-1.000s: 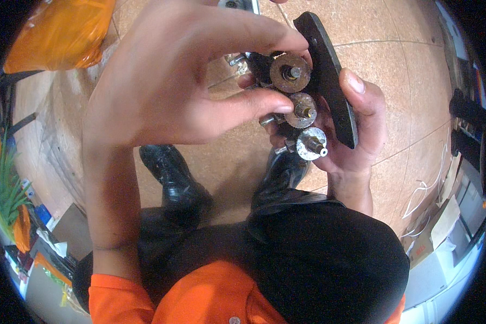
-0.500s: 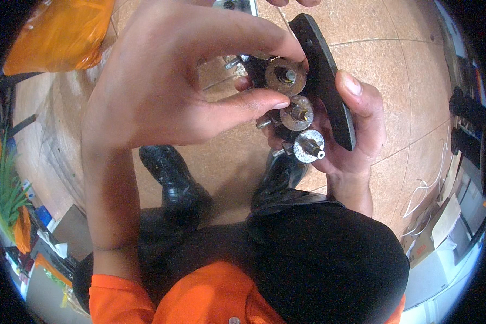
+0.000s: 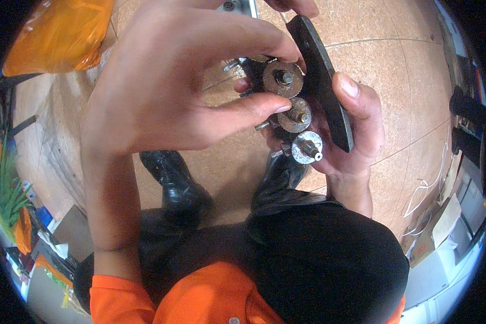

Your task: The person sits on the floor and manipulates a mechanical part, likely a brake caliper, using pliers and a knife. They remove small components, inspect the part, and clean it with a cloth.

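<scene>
A metal assembly carries a row of round discs with short shafts: a brown disc (image 3: 282, 79), a middle disc (image 3: 294, 115) and a paler, speckled disc (image 3: 306, 147). Small metal pins stick out on its left side. Just right of the row runs a long black bar (image 3: 323, 81); whether it is joined to the discs cannot be made out. My right hand (image 3: 362, 121) cradles these parts from below and the right, thumb against the bar. From the left, my left hand (image 3: 162, 81) pinches the assembly, thumb by the middle disc and index finger at the upper one.
Tiled floor (image 3: 383, 70) lies below, with black boots (image 3: 175, 181) on it. An orange plastic bag (image 3: 59, 38) is at the upper left, a green plant (image 3: 8, 194) at the left rim. White cable (image 3: 421, 197) and cardboard (image 3: 440, 229) lie at the right.
The discs and bar have shifted slightly left in my hands. My left thumb and index finger have moved a little, still on the assembly. More of the fingers shows at the top edge.
</scene>
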A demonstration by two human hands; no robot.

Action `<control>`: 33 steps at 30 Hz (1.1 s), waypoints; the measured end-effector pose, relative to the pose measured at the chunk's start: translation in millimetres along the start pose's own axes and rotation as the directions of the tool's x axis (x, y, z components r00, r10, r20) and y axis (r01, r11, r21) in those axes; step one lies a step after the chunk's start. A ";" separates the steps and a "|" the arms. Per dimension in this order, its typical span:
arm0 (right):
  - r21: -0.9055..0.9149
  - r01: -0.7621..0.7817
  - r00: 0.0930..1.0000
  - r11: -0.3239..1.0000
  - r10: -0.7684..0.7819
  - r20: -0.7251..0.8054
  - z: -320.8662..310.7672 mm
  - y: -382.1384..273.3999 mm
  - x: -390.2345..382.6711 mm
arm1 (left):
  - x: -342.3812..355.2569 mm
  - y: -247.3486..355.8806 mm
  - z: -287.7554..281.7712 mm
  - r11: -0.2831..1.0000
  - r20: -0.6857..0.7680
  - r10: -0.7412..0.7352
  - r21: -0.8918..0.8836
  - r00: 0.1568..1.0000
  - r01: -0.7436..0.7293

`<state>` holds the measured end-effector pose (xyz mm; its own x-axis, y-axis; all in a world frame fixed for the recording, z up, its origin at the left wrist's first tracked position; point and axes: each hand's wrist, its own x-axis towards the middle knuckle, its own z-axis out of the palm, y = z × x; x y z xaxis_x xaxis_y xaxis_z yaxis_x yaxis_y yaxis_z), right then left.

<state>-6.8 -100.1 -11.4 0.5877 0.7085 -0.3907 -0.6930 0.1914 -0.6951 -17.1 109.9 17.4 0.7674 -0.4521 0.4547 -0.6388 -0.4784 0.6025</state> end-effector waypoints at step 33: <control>0.144 -0.014 0.998 0.989 0.006 0.057 0.0 -2.3 -3.4 | -7.0 -1.7 8.3 0.978 0.002 -0.058 -0.199 0.998 0.057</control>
<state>-7.2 -103.0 -8.5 0.5591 0.7470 -0.3596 -0.7538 0.2775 -0.5956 -21.9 107.6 7.8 0.8028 -0.4253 0.4178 -0.5704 -0.3440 0.7458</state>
